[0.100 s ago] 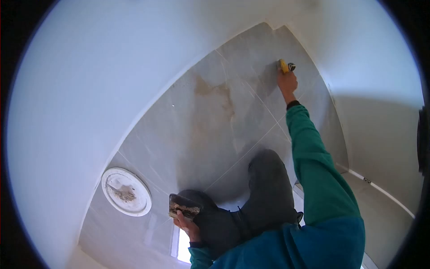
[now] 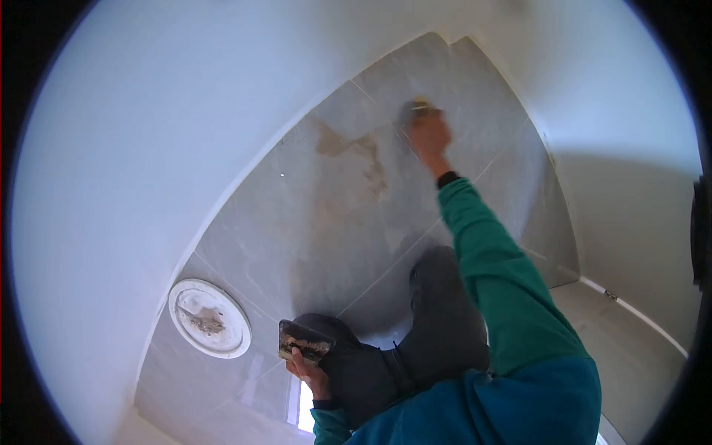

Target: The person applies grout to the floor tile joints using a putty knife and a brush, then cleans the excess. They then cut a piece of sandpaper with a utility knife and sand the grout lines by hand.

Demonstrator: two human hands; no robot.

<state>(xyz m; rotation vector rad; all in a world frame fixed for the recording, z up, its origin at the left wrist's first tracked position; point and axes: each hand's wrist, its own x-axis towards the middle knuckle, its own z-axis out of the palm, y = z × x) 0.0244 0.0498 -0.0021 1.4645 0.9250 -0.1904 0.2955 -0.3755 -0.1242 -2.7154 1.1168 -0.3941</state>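
Note:
Near the top of the grey tiled floor (image 2: 348,245), my right hand (image 2: 432,137) is closed round a small yellow tool (image 2: 421,104), blurred by motion, at the tiles. Left of it, a brown wet smear (image 2: 348,147) lies on the tiles. My left hand (image 2: 310,373) holds a dark rectangular tool (image 2: 302,343) with brown paste on its face, beside my left knee. A round white lid (image 2: 236,337) with a clump of brown-grey paste rests on the floor at the left.
A white wall (image 2: 133,148) curves along the left and top. Another white wall (image 2: 623,119) bounds the right side. Lower right, a pale strip (image 2: 645,320) runs along the floor's edge. My bent knees (image 2: 437,282) rest over the tiles.
My right hand has moved left across the tiles with the yellow tool. My left hand has hardly moved.

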